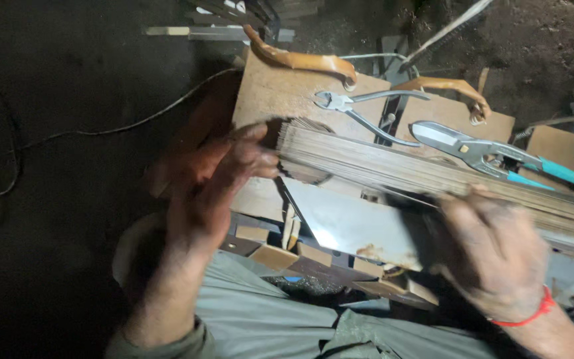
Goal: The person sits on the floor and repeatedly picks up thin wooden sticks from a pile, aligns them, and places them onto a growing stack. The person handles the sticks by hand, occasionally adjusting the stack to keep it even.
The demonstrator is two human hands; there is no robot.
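A long stack of thin brownish strips (393, 169) lies across a wooden work block (287, 90), running from upper left to lower right. My left hand (224, 176) presses its fingers and thumb against the stack's left end. My right hand (493, 252), a red thread on its wrist, grips the stack further right from the near side. A shiny flat metal sheet (353, 223) sits just under the stack, between my hands.
Silver cutting pliers (360, 110) lie on the block behind the stack. Tin snips with teal handles (493, 156) rest to the right. Curved tan pieces (307, 61) sit at the block's far edge. A cable (101, 131) crosses the dark floor on the left.
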